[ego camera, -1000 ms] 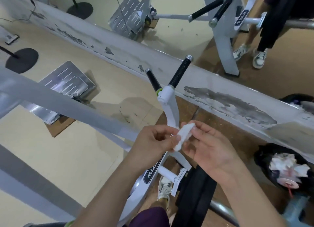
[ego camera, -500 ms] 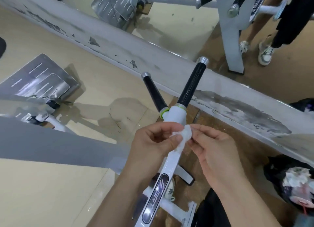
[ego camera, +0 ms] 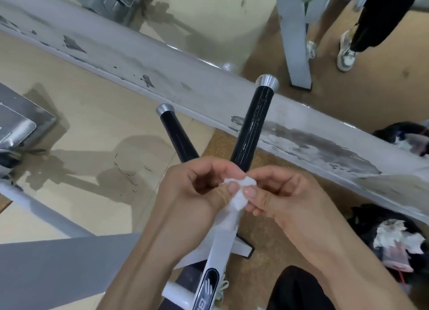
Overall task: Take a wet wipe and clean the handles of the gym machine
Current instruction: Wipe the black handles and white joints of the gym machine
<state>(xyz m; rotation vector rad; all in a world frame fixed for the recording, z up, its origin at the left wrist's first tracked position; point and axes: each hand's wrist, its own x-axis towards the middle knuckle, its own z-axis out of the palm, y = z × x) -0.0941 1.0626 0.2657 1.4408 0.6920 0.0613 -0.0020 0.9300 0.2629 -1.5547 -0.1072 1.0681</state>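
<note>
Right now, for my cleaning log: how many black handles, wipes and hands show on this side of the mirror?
Handles: 2, long handle, short handle
Wipe: 1
Hands: 2, left hand, right hand
Total: 5

One wide-angle camera sits on my head, facing forward and steeply down. My left hand (ego camera: 192,193) and right hand (ego camera: 285,200) fill the centre, very near the lens; the floor (ego camera: 92,124) spreads far below them.
</note>
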